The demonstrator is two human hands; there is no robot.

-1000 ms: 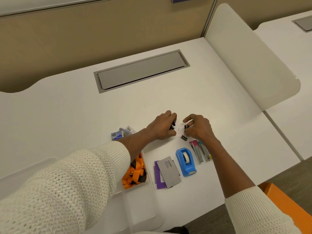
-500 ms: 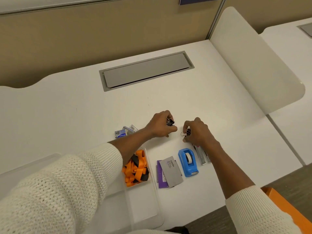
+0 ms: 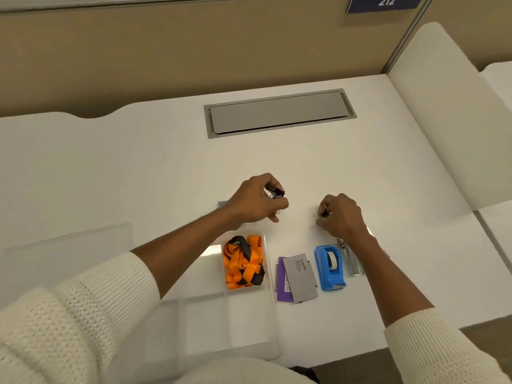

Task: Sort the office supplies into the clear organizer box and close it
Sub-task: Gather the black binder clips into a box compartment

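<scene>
Now that both hands have drawn apart, left hand (image 3: 256, 199) and right hand (image 3: 342, 217) each pinch small black metal binder clips (image 3: 277, 193), ready for the clear plastic organizer box (image 3: 273, 314).

White desk (image 3: 138, 167), matte, with a curved cutout at its far left edge. Grey cable hatch (image 3: 279, 113) recessed near the back, lid closed. Tan partition wall (image 3: 166, 51) behind it, with a dark blue sign (image 3: 385, 2) reading 212 at top right. White rounded divider panel (image 3: 443, 112) on the right, another white desk surface (image 3: 498, 79) beyond it. Brown floor (image 3: 360, 367) at the near edge. Even, soft light.
</scene>
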